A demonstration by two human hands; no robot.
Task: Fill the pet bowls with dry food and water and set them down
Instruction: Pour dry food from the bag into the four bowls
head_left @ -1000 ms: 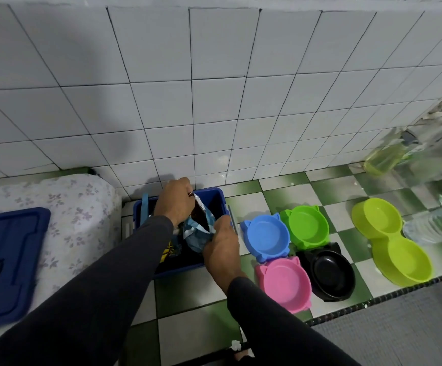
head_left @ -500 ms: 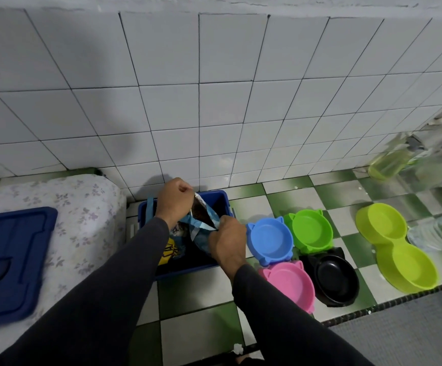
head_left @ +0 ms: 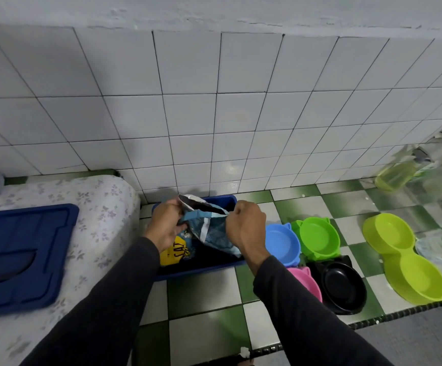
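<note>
The blue food bag (head_left: 209, 228) sits over the blue bin (head_left: 201, 264), its mouth held open by left hand (head_left: 165, 224) and right hand (head_left: 245, 227), fingers pinching the edges. Feeding is just starting; next, likely tipping it over the empty blue bowl (head_left: 280, 243) right of the bin.
</note>
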